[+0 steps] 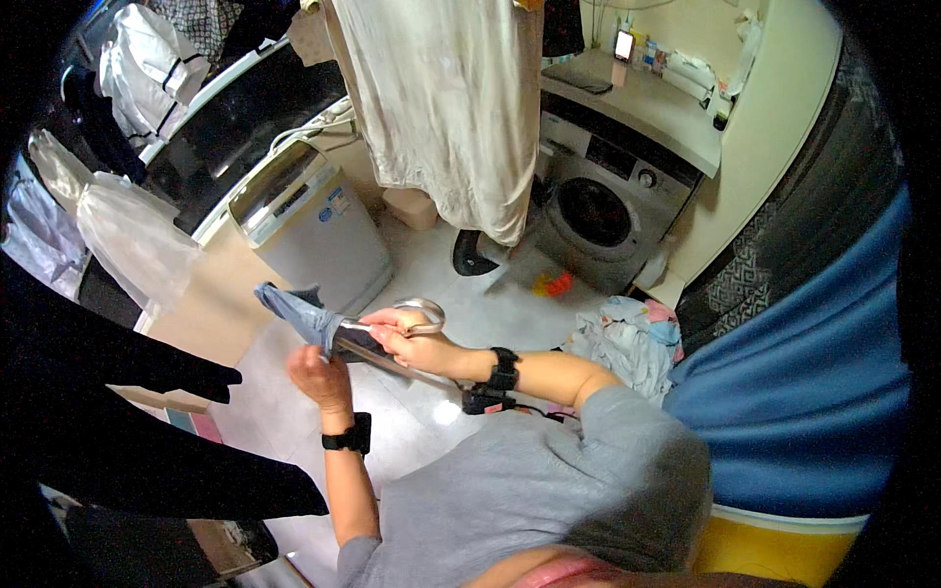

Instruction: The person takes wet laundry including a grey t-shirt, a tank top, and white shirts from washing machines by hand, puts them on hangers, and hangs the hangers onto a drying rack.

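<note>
My right hand (423, 345) is closed round a shiny metal clothes hanger (431, 309), just below its curved hook. One arm of the hanger runs toward a grey-blue piece of cloth (299, 312), which hangs over its far end. My left hand (319, 377) is closed at the lower edge of this cloth, close to the hanger. What exactly the left fingers pinch is partly hidden, and the kind of garment does not show. Both wrists wear black bands.
A top-loading washing machine (319, 230) stands ahead left, and a front-loading washer (598, 211) sits under a counter (657, 108). A large pale cloth (446, 108) hangs between them. Laundry is heaped (627, 338) on the right floor, beside a blue curtain (794, 363). Dark clothes (147, 431) hang left.
</note>
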`<move>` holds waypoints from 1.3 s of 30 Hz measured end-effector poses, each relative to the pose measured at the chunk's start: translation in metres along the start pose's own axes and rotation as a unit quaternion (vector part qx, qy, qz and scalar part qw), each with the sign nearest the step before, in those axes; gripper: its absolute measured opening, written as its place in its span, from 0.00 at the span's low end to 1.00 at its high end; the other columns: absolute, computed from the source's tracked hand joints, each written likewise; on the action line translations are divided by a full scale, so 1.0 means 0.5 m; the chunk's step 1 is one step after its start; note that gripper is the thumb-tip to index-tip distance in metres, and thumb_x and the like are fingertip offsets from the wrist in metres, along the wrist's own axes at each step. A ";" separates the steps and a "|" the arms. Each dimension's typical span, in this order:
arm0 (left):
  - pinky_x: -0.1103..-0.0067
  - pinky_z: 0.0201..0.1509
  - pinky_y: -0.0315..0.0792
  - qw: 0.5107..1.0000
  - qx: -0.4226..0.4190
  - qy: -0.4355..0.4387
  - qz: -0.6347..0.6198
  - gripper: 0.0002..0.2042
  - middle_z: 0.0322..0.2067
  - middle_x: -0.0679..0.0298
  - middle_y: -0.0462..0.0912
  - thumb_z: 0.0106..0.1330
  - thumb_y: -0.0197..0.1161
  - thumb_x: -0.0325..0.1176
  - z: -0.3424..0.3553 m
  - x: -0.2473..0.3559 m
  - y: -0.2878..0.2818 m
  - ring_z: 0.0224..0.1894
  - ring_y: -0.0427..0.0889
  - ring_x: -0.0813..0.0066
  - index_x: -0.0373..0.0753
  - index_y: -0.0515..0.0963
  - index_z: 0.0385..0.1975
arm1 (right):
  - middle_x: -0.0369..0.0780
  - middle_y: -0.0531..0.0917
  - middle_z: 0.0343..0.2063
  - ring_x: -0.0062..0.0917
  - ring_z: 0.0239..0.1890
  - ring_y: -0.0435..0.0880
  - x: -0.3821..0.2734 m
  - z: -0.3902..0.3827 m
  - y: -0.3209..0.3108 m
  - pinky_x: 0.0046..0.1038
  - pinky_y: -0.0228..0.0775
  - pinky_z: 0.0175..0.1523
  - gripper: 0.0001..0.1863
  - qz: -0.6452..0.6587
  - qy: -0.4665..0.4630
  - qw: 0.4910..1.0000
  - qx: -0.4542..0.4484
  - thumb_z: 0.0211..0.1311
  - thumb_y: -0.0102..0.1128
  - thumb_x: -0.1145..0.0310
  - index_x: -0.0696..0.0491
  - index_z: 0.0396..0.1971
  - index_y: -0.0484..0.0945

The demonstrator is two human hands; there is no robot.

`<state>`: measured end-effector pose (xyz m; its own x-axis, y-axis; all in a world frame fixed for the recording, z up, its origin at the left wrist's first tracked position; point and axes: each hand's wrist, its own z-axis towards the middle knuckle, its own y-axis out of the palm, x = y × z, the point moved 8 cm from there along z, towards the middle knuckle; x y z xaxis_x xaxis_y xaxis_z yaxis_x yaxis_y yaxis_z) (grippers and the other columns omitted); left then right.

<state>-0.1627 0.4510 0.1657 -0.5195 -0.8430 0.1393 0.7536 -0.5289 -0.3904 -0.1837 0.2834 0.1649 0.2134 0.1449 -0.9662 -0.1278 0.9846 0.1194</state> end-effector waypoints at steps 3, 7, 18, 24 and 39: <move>0.67 0.44 0.61 0.972 -0.089 0.217 0.032 0.10 0.37 0.65 0.69 0.52 0.58 0.27 -0.078 0.050 0.051 0.40 0.69 0.67 0.46 0.68 0.34 | 0.30 0.73 0.23 0.09 0.20 0.65 -0.056 -0.021 0.015 0.15 0.57 0.24 0.15 0.084 0.034 0.995 -0.039 0.65 0.47 0.67 0.58 0.48 0.70; 0.65 0.52 0.58 0.885 -0.404 0.184 0.140 0.11 0.36 0.63 0.74 0.56 0.54 0.32 -0.126 0.086 0.192 0.45 0.68 0.66 0.41 0.74 0.38 | 0.31 0.70 0.23 0.08 0.18 0.64 -0.096 0.004 -0.009 0.13 0.59 0.21 0.20 0.152 -0.014 0.988 -0.013 0.65 0.48 0.68 0.60 0.54 0.62; 0.66 0.22 0.72 0.873 -0.455 0.089 -0.154 0.17 0.28 0.57 0.76 0.53 0.56 0.32 -0.142 0.285 0.117 0.23 0.78 0.57 0.39 0.68 0.44 | 0.32 0.70 0.20 0.13 0.16 0.66 -0.131 0.115 -0.212 0.18 0.61 0.20 0.16 0.038 -0.103 0.966 0.236 0.59 0.51 0.72 0.60 0.47 0.68; 0.70 0.25 0.72 0.865 -0.432 0.214 -0.140 0.04 0.22 0.64 0.73 0.51 0.58 0.31 -0.130 0.278 0.099 0.24 0.77 0.65 0.42 0.73 0.27 | 0.31 0.68 0.19 0.11 0.15 0.61 -0.081 0.151 -0.210 0.17 0.56 0.19 0.12 0.068 -0.109 0.961 0.245 0.60 0.49 0.73 0.53 0.44 0.67; 0.80 0.27 0.69 0.819 -0.356 -0.160 -0.421 0.09 0.28 0.59 0.79 0.59 0.60 0.34 -0.018 0.135 0.056 0.23 0.75 0.74 0.35 0.77 0.31 | 0.35 0.73 0.22 0.16 0.23 0.71 0.001 0.171 -0.075 0.21 0.63 0.27 0.09 -0.170 -0.131 0.975 0.052 0.62 0.49 0.66 0.55 0.35 0.73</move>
<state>-0.1802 0.3802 0.1561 -0.5166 -0.2511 0.8186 -0.3026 -0.8408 -0.4489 -0.0958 0.2549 0.1793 0.4679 -0.1852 -0.8642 0.0901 0.9827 -0.1618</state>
